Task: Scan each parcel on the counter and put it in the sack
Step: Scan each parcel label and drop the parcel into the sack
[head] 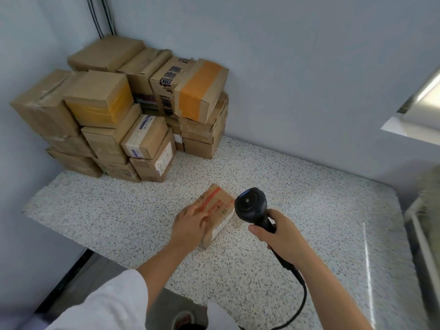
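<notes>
Sleeve: A white sleeve [114,303] covered the left arm at the nearest edge of the view.
Cable: A black cable [302,303] looped down from under the right wrist.
Right hand: The right hand [281,236] was wrapped round the handle of a black scanner [251,206], fingers curled tight. The scanner's head rose ahead of the knuckles.
Left hand: The left hand [190,225] lay on top of a small parcel [217,208], fingers straight and close together, seemingly steadying it.
Parcel: The parcel sat flat on the counter [309,210], under the left fingers and just left of the scanner head. Its long axis ran away from the person, angled slightly right.
What the next move turns on: A printed label [222,223] ran along the parcel's right side, facing the scanner hand. The right hand was therefore the nearer one for the scan, which likely needed only a small tilt of the scanner toward that side.
Stack: A stack of boxes [123,110] stood well beyond the left hand, in the far corner against the wall, by the look of it unscanned.
Sack: No sack could be made out. A blurred shape beyond the right hand, at the frame's edge, could not be identified.
</notes>
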